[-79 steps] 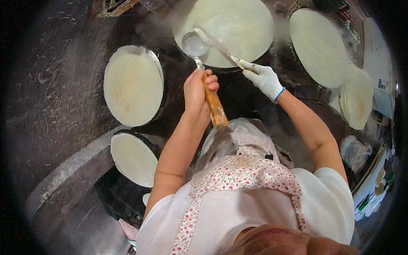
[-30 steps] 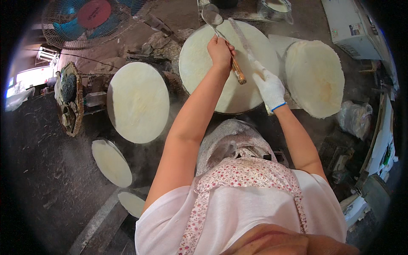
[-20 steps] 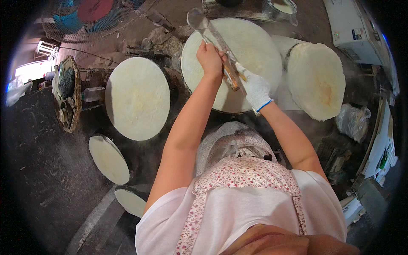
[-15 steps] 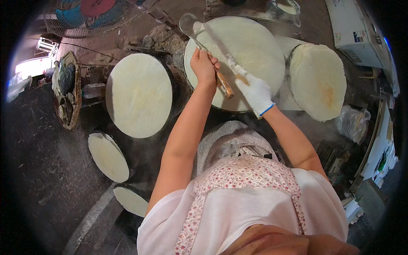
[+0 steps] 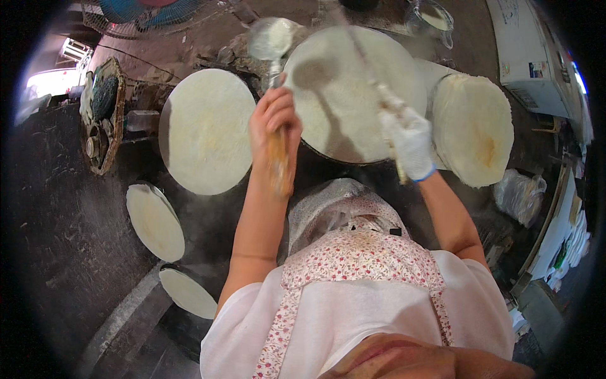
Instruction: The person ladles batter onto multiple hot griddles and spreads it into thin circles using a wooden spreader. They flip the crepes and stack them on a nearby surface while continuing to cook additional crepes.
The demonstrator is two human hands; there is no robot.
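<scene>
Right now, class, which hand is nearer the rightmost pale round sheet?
Right: the gloved right hand is just left of the rightmost sheet; the left hand, holding a ladle, is farther left.

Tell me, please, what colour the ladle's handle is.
The ladle's handle is orange-brown, showing best in the head view.

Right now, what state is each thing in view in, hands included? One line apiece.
Left hand: bare, closed around the ladle's handle
Ladle: held bowl-end away, blurred
Right hand: gloved, gripping the stick
Long stick: held, blurred
Big round sheet: spread flat, partly shadowed
Left round sheet: pale, flat
Right round sheet: browned in a patch
Plastic bag: crumpled
Fan: cut off; spinning unclear
</scene>
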